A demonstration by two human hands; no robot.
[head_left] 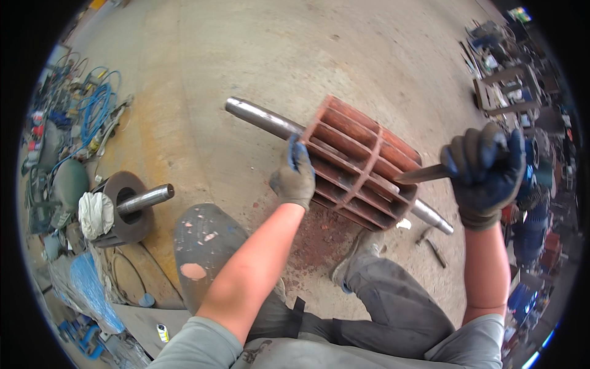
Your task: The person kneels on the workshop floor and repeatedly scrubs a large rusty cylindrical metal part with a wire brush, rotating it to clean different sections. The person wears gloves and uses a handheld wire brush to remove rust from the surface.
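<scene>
Rusty vaned rotor (367, 167) sat mid-view, steel shaft (261, 118) jutting left. Remotely, I saw gloved left hand (294, 181) at rotor's left edge, couldn't tell if gripping; gloved right hand (485, 173) clenched around flat metal bar (425, 174), tip at rotor.

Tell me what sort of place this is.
Probably a mechanical workshop: a reddish-brown ribbed drum on a steel shaft, a hammer on the concrete floor, and tangled blue hose.
</scene>
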